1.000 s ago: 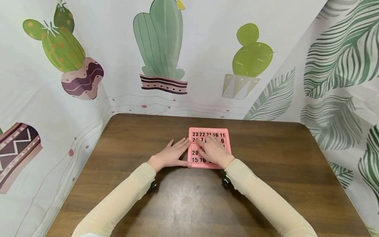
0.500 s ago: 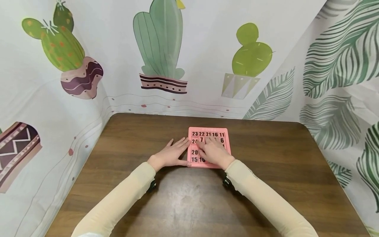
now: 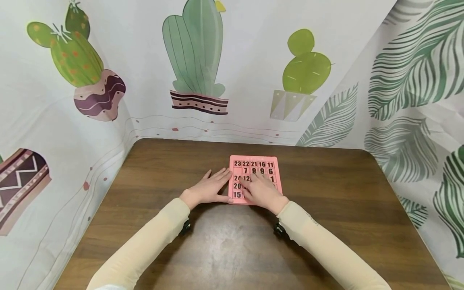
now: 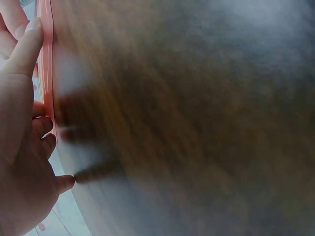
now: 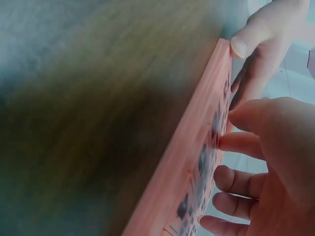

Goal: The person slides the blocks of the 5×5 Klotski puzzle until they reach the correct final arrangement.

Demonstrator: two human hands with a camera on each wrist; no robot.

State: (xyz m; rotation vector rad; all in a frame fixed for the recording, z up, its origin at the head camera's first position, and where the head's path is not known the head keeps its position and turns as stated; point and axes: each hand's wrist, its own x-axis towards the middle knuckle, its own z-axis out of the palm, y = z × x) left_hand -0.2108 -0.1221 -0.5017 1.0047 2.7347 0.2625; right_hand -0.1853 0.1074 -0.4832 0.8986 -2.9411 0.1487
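Note:
A pink sliding number puzzle (image 3: 254, 164) lies flat on the table, its tiles printed with black numbers. My left hand (image 3: 208, 189) rests on the table with fingers and thumb spread, their tips against the puzzle's left edge. Over the board is my right hand (image 3: 264, 191), palm down; its index fingertip touches or hovers at tile 24 (image 3: 237, 178) in the left column. Directly beyond that tile shows an open gap (image 3: 237, 170). The right hand covers several tiles of the lower rows. In the right wrist view the fingers (image 5: 241, 143) are loosely bent above the board (image 5: 192, 162).
A brown wooden table (image 3: 224, 249) with rounded far corners surrounds the puzzle. Behind it hangs a white cloth (image 3: 250, 72) printed with cacti and leaves. A dark wrist device (image 3: 279, 229) sits under the right sleeve, another (image 3: 185, 227) under the left.
Tile 24 has slid toward me from the second row to the third, leaving the gap above it. My right hand has drawn slightly toward me; my left hand stays at the edge.

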